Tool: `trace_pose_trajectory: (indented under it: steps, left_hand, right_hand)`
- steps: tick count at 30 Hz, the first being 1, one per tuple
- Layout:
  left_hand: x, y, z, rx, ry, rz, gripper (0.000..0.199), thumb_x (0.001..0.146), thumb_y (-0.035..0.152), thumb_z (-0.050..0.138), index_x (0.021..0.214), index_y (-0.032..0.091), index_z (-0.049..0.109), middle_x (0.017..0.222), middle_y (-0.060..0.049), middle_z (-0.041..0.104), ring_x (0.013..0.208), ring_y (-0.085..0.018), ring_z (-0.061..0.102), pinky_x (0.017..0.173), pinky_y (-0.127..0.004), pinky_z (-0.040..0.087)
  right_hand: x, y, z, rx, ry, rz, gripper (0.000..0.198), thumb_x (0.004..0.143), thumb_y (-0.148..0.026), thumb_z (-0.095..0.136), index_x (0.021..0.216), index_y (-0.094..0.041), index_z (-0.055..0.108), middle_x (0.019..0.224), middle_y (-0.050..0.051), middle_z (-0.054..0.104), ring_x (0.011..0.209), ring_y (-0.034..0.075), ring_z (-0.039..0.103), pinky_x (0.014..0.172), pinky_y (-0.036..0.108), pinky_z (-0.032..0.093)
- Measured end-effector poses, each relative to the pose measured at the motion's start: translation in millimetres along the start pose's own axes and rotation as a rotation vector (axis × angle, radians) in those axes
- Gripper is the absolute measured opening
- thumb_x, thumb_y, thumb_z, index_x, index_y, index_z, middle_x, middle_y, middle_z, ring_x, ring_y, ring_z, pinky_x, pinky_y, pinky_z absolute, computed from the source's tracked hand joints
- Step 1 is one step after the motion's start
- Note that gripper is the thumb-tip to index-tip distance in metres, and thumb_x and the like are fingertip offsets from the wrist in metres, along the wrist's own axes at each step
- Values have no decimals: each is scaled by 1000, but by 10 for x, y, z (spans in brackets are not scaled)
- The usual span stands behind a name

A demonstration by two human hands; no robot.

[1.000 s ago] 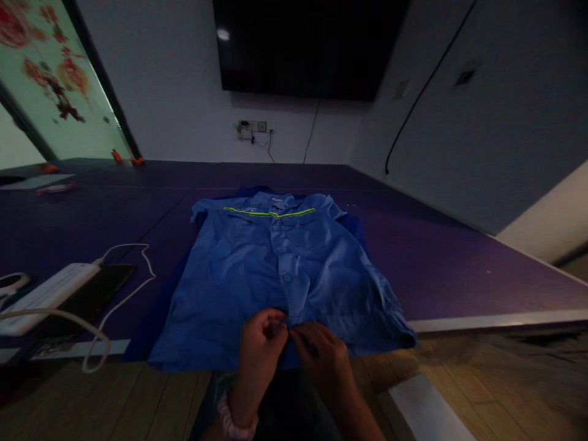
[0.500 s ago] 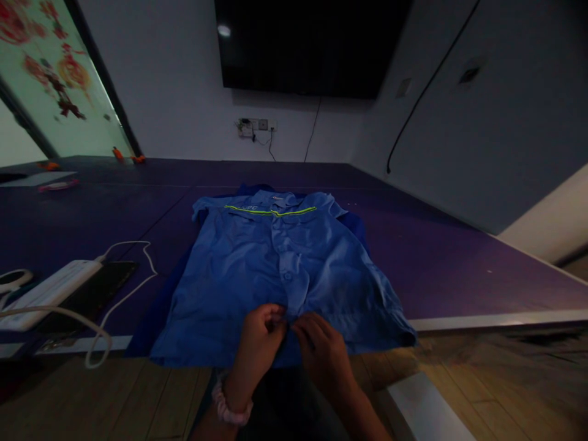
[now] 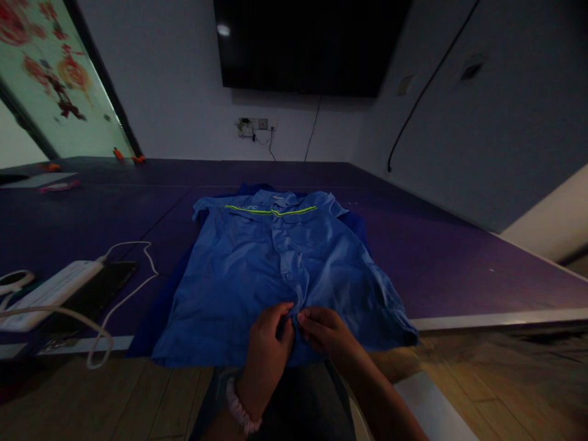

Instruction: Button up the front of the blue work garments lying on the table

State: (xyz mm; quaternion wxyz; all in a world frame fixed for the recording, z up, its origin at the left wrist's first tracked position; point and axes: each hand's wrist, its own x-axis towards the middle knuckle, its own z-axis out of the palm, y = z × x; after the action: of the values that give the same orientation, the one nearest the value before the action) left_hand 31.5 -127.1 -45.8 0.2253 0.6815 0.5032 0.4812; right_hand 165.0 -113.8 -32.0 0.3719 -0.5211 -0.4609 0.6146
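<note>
A blue work shirt with a yellow-green stripe across the chest lies flat on a purple table, collar away from me. My left hand and my right hand meet at the shirt's front placket near the bottom hem. Both pinch the fabric there, fingertips almost touching each other. A pink hair tie sits on my left wrist. The button or hole under my fingers is hidden.
A white power strip with white cables and a dark phone lie on the table at the left. A dark screen hangs on the far wall. Wooden floor shows below the table's near edge.
Both hands have shifted slightly up the placket and stayed pinched on the fabric. The shirt's lower front looks a little flatter.
</note>
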Motion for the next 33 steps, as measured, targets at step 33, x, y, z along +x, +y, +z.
trace_pose_trajectory:
  steps: [33]
  left_hand:
    - [3788, -1177, -402, 961, -70, -22, 35, 81, 13, 44, 116, 15, 47, 130, -13, 39, 122, -29, 32, 90, -42, 39]
  right_hand:
    - [3032, -1679, -1662, -1376, 582, -330, 40, 79, -22, 44, 118, -16, 52, 113, 12, 58, 105, 22, 53, 86, 28, 38]
